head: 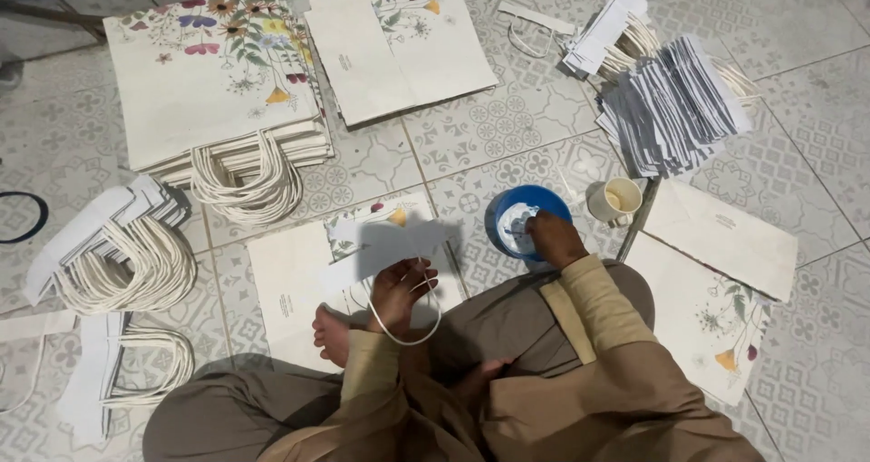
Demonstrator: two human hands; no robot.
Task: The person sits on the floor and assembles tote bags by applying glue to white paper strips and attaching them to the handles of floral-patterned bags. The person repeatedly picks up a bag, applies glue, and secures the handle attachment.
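blue bowl (528, 222): 1 | cup (616, 199): 1 | handle strip in hand (390, 249): 1 | finished bag stack (213, 81): 1

the right hand (555, 238) covers part of the blue bowl (526, 219), its fingertips hidden inside. a black loop (25, 217) is cut off at the left edge.

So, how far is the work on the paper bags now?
Done: a stack of finished flowered bags with cord handles lies at top left. In hand: the left hand holds a paper strip with cord handle over an open bag, while the right hand dips into the blue glue bowl. Left: flat bags without handles and piles of handle strips.
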